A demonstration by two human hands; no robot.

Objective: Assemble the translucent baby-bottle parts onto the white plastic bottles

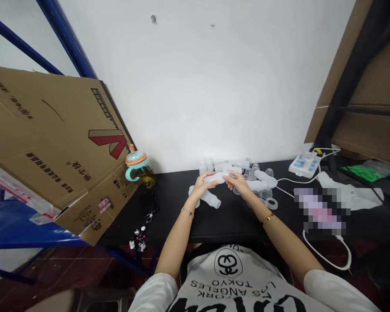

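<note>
A translucent white, soft-looking tube (216, 177) lies across both hands above the black table. My left hand (203, 185) is wrapped round its left part, thumb on the near side. The fingers of my right hand (237, 182) are closed at its right end; whether a small clear piece is pinched there too, I cannot make out. Below my left hand, a similar tube (211, 199) with an open end rests on the table. Right of my right hand lies a group of whitish tubes and clear cups, with a clear ring (272, 203) at its near edge.
A teal-lidded jug (142, 169) stands at left, near a leaning cardboard box (68, 143). A black phone (148, 203) with a beaded charm (139, 239) lies at the table's left. On the right are a white power strip (304, 165), trailing cables and a pixelated item (321, 212).
</note>
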